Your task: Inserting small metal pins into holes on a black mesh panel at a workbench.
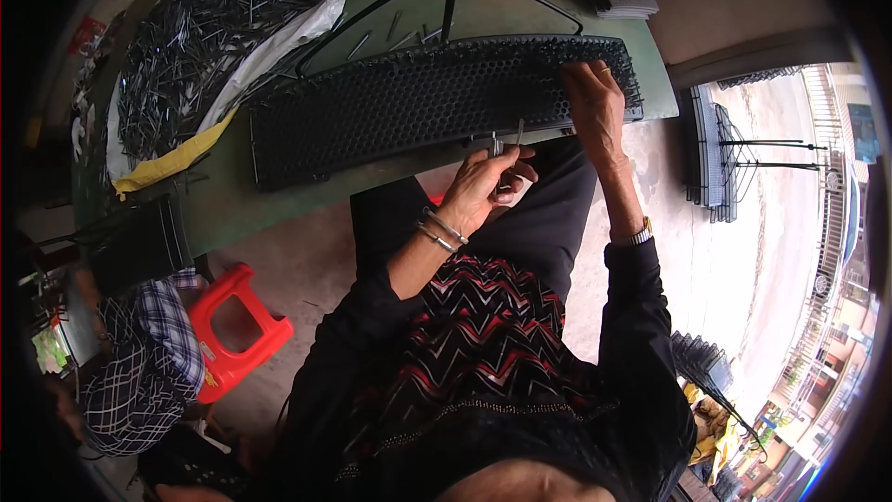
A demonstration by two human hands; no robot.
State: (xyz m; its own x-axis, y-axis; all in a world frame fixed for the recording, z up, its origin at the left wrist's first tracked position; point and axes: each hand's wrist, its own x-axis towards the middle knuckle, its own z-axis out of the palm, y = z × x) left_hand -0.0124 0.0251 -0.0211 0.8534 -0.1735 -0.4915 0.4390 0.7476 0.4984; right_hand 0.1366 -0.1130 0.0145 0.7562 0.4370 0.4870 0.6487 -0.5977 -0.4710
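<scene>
Where fingers [583,84] touch, black panel [423,100], long axis crosswise

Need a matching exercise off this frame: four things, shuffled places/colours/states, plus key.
1. Left hand
2. Right hand
3. Stool
4. Dark strips

A. Red
B. Heaped in a white sack with yellow edging
C. Holding a small metal tool
D. At the right-hand end of the black perforated panel

Pairs: 1-C, 2-D, 3-A, 4-B
</scene>
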